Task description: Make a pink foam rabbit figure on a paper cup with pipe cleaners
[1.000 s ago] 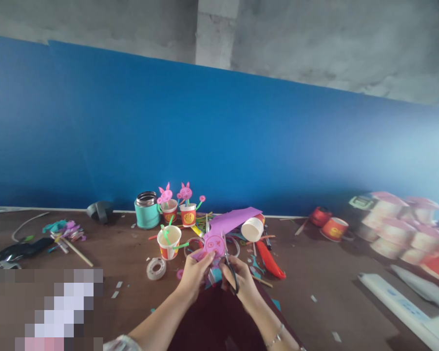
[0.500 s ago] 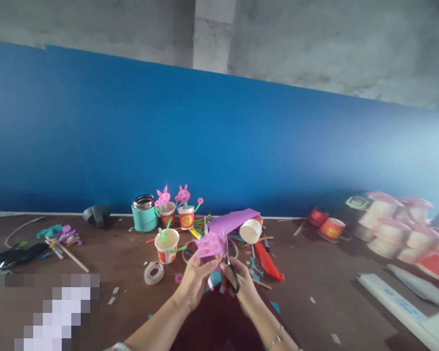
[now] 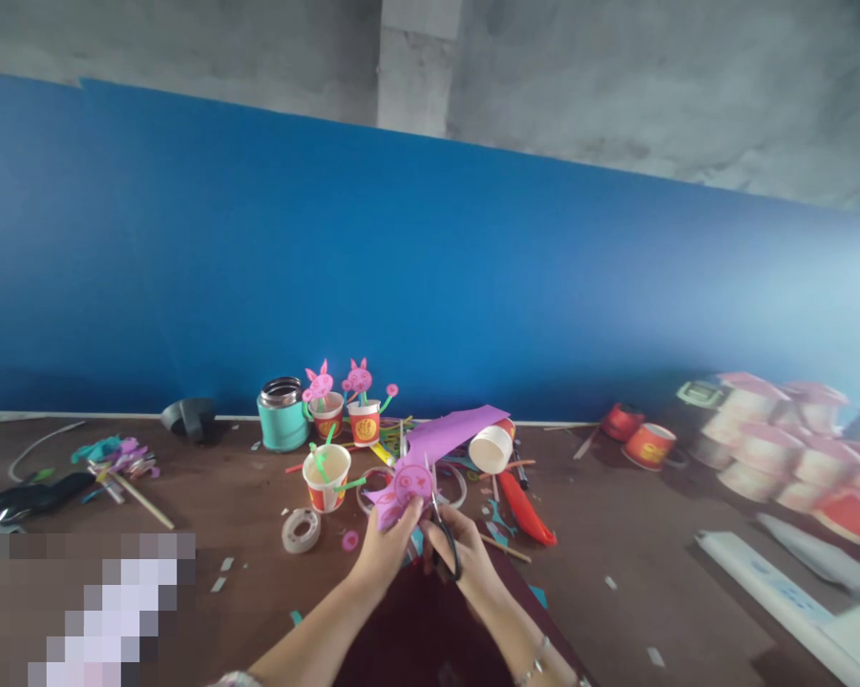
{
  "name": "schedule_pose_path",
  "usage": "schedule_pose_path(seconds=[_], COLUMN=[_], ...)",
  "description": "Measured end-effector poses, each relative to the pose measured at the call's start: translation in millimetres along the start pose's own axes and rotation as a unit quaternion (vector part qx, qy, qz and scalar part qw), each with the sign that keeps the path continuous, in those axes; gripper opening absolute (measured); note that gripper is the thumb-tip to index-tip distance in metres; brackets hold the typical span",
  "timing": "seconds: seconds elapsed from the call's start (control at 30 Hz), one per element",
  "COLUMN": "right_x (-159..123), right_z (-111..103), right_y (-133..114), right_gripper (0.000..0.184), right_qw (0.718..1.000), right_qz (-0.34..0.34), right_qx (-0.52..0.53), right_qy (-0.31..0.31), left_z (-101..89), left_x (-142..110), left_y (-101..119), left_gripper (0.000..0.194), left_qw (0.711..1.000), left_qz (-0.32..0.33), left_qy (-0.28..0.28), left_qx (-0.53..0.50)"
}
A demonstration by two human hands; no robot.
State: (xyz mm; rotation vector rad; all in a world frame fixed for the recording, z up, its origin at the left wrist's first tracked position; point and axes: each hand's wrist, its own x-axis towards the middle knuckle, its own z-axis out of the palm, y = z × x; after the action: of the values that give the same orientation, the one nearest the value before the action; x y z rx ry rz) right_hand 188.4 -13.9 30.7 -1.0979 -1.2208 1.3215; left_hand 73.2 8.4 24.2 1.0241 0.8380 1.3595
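Between the thumb and fingers of my left hand (image 3: 385, 546) is a pink paper piece (image 3: 412, 483) with a drawn face and a pointed ear-like shape. My right hand (image 3: 465, 551) grips black-handled scissors (image 3: 444, 542), their blades parted beside the paper's right edge. Beyond them lies a purple paper sheet (image 3: 450, 434). To the left stands a paper cup (image 3: 327, 477) with green straw pieces. Behind it, two paper cups carry pink pig-like paper heads, one cup (image 3: 365, 426) in front of the teal container. A white tape roll (image 3: 302, 531) lies left of my left hand.
A teal thermos (image 3: 283, 420) stands at the back. A tipped paper cup (image 3: 492, 448) and a red balloon-like piece (image 3: 530, 513) lie to the right. Farther right are stacked cups (image 3: 765, 444) and a white power strip (image 3: 765, 582). Paper scraps are scattered about.
The pink paper has turned in my left hand and shifted slightly, its ear part now pointing left. The scissors, still in my right hand, have moved a little left and down.
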Motion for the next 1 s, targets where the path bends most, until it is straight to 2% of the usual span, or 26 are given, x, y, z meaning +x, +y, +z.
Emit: schedule_pose_path(seconds=[0.1,0.5,0.7,1.0], right_x=[0,-2,0,0], right_z=[1,1,1,-7], right_y=[-2,-7,-4,-2], right_gripper=[0.048,0.048,0.046,0.040], right_qw=[1.000,1.000,1.000,0.999], right_qz=[0.005,-0.009,-0.005,0.002], right_qx=[0.000,-0.006,-0.002,-0.040], right_qy=[0.012,-0.012,-0.003,-0.017], left_z=[-1.7,-3.8,-8.2,-10.9], left_x=[2,2,7,10], left_y=[0,-3,-10,0], left_gripper=[0.030,0.033,0.031,0.031], left_qw=[1.000,0.999,1.000,0.999], left_qz=[-0.004,-0.006,-0.003,-0.014], left_qy=[-0.002,0.032,0.012,0.034], left_qx=[0.001,-0.002,0.005,0.013])
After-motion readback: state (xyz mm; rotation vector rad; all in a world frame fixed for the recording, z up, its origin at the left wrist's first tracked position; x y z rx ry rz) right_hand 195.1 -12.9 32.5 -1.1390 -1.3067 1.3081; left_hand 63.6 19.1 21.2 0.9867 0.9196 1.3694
